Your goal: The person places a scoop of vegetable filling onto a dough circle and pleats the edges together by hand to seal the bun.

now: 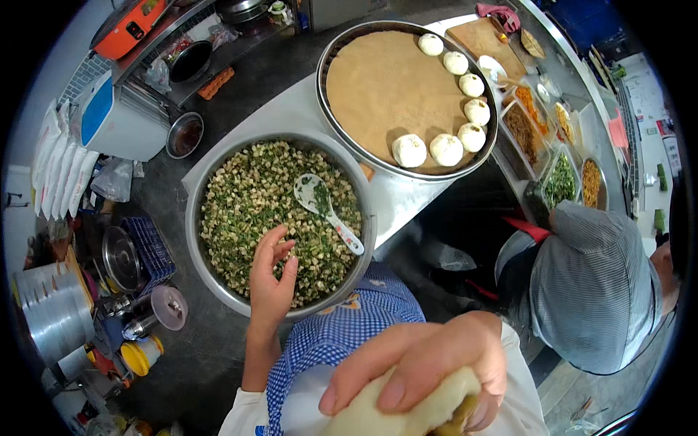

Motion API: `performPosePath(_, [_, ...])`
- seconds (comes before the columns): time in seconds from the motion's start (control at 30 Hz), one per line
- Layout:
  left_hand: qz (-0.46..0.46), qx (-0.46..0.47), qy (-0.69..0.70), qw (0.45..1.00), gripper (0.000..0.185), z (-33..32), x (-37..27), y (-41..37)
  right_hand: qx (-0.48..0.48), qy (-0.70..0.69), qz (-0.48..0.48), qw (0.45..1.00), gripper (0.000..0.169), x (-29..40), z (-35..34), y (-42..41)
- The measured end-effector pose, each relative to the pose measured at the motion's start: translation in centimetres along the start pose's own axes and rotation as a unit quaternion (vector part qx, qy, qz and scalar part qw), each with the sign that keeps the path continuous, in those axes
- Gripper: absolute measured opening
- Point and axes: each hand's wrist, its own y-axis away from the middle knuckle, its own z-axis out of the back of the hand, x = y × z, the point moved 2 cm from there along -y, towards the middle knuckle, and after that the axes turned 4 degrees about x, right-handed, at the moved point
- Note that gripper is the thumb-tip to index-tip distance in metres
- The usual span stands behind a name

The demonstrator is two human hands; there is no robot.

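My right hand [436, 365] is raised close to the camera, its fingers pressed around a pale bun [371, 406] with a darker filling showing at its open edge. The bun's lower part is cut off by the picture's rim. Over the near side of a big metal basin [192, 229], my left hand [272, 278] is held with fingers loosely curled and apart, nothing in them. Diced pale cubes mixed with chopped greens [245, 185] fill the basin. A white spoon [327, 210] with a flowered handle lies on that filling, right of my left hand.
Beyond the basin stands a round steamer tray [381, 82], lined with brown cloth and bearing several white buns [409, 151] along its right side. A person in a grey striped top [594, 289] is at the right, near containers of chopped greens [560, 177] and other fillings.
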Motion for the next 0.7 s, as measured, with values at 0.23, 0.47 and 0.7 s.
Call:
performPosePath(0.23, [0.020, -0.001, 0.025, 0.999, 0.045, -0.4, 0.6, -0.4, -0.008, 0.041, -0.011, 0.999, 0.039, 0.8, 0.6, 0.4])
performPosePath(0.47, [0.093, 0.002, 0.070, 0.993, 0.045, -0.2, 3.1, -0.1, -0.082, -0.003, -0.086, 0.993, 0.045, 0.4, 3.1, 1.7])
performPosePath(0.7, [0.053, -0.003, 0.057, 0.997, 0.045, -0.4, 1.3, -0.4, -0.305, -0.052, -0.309, 0.899, 0.064, 1.7, 2.3, 0.9])
